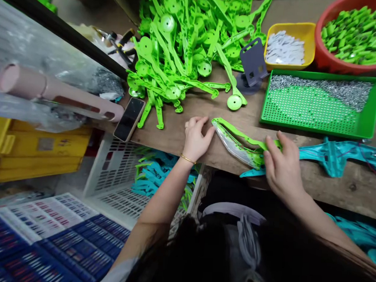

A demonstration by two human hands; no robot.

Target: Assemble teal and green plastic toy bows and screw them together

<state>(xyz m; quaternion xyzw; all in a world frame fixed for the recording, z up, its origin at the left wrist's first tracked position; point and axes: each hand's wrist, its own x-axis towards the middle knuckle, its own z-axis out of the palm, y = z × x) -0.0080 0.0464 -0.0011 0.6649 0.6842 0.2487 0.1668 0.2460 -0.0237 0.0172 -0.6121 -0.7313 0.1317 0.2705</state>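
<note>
A green plastic part in a clear bag (237, 145) lies slantwise on the wooden bench (189, 112) near its front edge. My right hand (282, 168) presses down on the bag's lower right end, fingers curled over it. My left hand (197, 137) rests on the bench just left of the bag's upper tip, fingers bent and nearly touching it, with a thin gold bangle on the wrist. A big heap of green plastic parts (192, 45) lies behind the hands.
A green perforated tray (317, 109) with small metal bits, a yellow tub of white pieces (288, 45) and a red bowl of green pieces (357, 36) stand at the right. Teal parts (337, 156) lie right of my hand. A phone (129, 118) lies at left; a white crate (121, 171) sits below.
</note>
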